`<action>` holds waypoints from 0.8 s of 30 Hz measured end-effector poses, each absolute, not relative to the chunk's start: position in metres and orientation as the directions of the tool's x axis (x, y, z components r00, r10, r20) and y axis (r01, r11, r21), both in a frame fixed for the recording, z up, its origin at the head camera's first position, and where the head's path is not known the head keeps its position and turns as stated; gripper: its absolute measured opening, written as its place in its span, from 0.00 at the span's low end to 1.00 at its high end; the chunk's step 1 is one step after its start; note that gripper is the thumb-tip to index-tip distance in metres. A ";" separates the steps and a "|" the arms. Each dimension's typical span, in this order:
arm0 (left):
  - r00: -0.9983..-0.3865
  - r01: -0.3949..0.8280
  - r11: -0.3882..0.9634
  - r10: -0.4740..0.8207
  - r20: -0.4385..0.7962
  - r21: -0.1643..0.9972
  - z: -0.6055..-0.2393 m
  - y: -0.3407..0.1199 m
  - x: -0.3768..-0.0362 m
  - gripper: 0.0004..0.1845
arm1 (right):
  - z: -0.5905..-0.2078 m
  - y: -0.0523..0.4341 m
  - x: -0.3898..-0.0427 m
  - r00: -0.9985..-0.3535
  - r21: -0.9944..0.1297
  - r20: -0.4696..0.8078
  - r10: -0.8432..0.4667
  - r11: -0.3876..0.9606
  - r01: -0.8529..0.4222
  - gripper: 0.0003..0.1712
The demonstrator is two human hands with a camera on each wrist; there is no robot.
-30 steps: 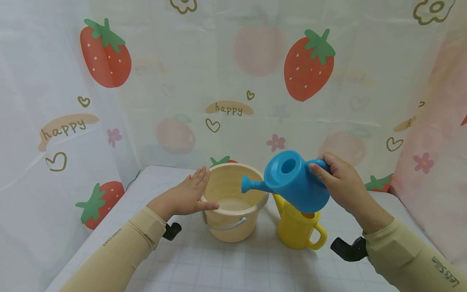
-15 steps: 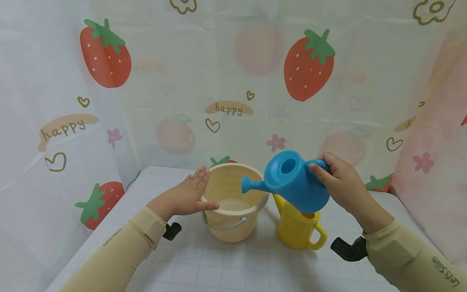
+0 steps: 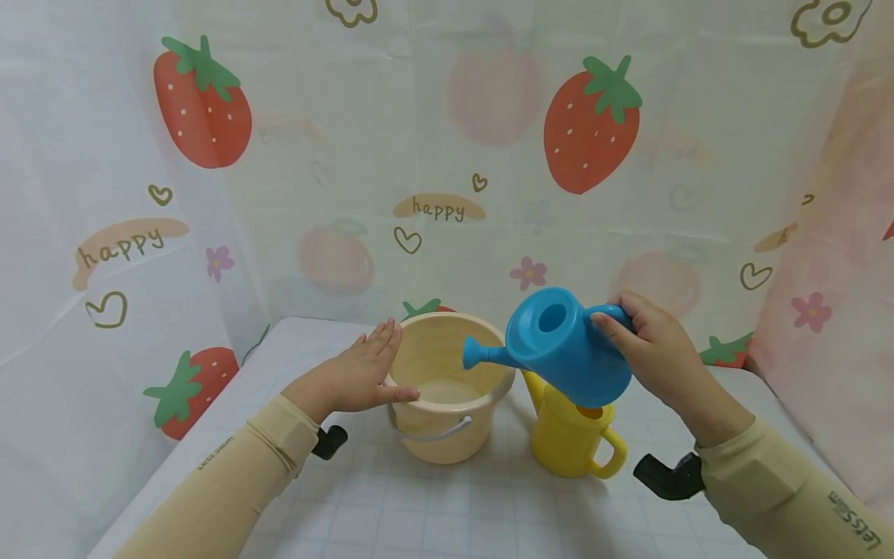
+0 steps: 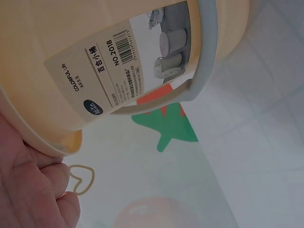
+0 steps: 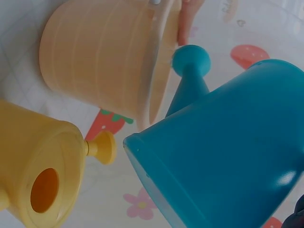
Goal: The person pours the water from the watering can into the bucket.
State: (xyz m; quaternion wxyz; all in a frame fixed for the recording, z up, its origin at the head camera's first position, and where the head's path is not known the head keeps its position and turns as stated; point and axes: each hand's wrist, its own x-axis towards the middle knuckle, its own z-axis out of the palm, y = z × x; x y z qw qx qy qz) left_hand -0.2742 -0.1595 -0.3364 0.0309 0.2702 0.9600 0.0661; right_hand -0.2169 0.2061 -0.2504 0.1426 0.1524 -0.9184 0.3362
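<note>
The right hand [image 3: 656, 353] grips the blue can [image 3: 566, 349] by its handle, spout tilted over the bucket [image 3: 447, 388], which the flat, open left hand [image 3: 356, 376] steadies on the tabletop [image 3: 447, 512]

Blue watering can [image 3: 567, 346], smooth plastic with a round filling hole on top, gripped by its handle in the right hand [image 3: 656, 353], raised and tipped so the spout points left over the rim. Cream bucket [image 3: 447, 388] (pale grey handle folded down, printed label on its side), upright, just under the left hand [image 3: 352, 376], touching its fingers.
</note>
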 end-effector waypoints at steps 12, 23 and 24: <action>-0.852 0.516 0.846 0.523 -0.022 0.136 -0.337 -0.159 -0.275 0.60 | -0.250 0.206 -0.216 -0.908 -0.564 0.374 -0.189 0.730 -0.385 0.21; -0.853 0.513 0.847 0.521 -0.027 0.139 -0.337 -0.159 -0.275 0.60 | -0.249 0.206 -0.216 -0.910 -0.567 0.369 -0.189 0.730 -0.381 0.21; -0.854 0.512 0.848 0.520 -0.027 0.137 -0.337 -0.159 -0.275 0.60 | -0.249 0.206 -0.216 -0.910 -0.567 0.368 -0.189 0.730 -0.381 0.21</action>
